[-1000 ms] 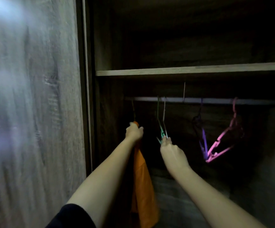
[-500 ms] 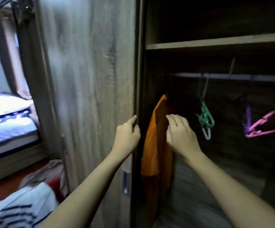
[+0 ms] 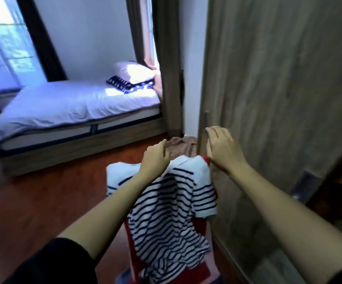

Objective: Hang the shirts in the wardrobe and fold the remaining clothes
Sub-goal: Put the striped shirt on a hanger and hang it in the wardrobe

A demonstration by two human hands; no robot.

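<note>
Striped shirt [image 3: 166,212] and tan garment [image 3: 181,148] are left unsorted; left hand [image 3: 155,158] and right hand [image 3: 223,149] are held loosely curled, apparently empty.

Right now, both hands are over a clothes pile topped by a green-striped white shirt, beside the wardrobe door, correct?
Not quite: in the head view the striped shirt has dark stripes, not green. Otherwise yes: the left hand and right hand are over the pile it tops, beside the wardrobe door.
</note>
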